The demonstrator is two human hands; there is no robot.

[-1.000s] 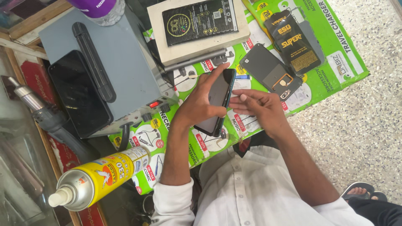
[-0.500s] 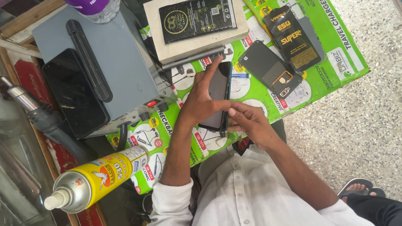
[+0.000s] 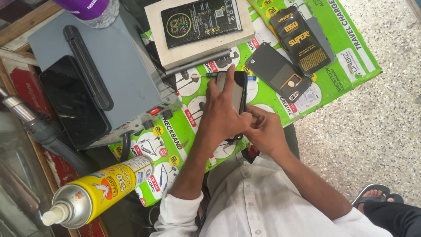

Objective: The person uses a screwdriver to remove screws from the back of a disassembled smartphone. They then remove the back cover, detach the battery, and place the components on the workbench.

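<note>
Sleeves: white shirt fills the lower middle of the frame, both forearms reaching up from it.
Spray can [image 3: 94, 191]: yellow, lying at lower left, nozzle toward the corner.
Right hand [image 3: 263, 130]: centre, fingers pinched at the lower end of the phone; what it pinches is hidden.
Left hand [image 3: 223, 115]: curled around the black phone [image 3: 239, 90], holding it just above the green printed sheet [image 3: 346, 57].
Progress: phone looks closed and whole; by my judgement the work on its lower edge is underway, not finished.
Grey machine [image 3: 109, 74]: left of centre, a dark phone [image 3: 72, 103] lying on it.
Phone back cover [image 3: 276, 70]: upper right, beside a black pouch [image 3: 300, 39].
White box [image 3: 199, 33]: top centre.
</note>
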